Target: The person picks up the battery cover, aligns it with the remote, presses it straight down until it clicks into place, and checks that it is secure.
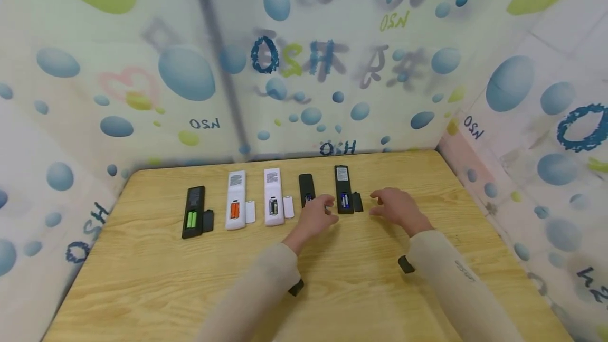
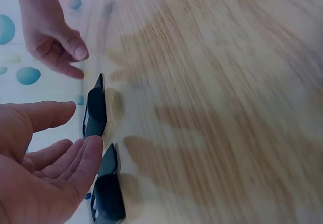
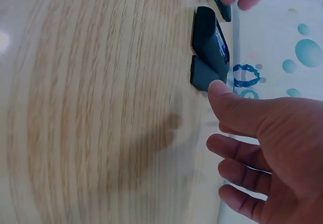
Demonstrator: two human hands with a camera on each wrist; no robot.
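Note:
My left hand [image 1: 314, 217] hovers over the lower part of a small black remote control [image 1: 306, 180] and hides some of it. Its fingers are loosely bent, with nothing between them in the left wrist view. To the right lies a longer black remote [image 1: 342, 174], back up, with blue batteries [image 1: 344, 201] in its uncovered compartment. A loose black battery cover [image 1: 358, 202] rests against that remote's right side. Just right of this cover is my right hand [image 1: 399, 209], thumb and fingers apart and holding nothing. In the right wrist view, the thumb tip appears close to the cover [image 3: 204, 75].
Further left lie a white remote [image 1: 273, 186] with dark batteries, another white remote [image 1: 236, 188] with orange ones, and a black remote [image 1: 193, 202] with green ones. Each has its cover beside it. Patterned curtains [image 1: 294, 104] border the wooden table [image 1: 361, 284].

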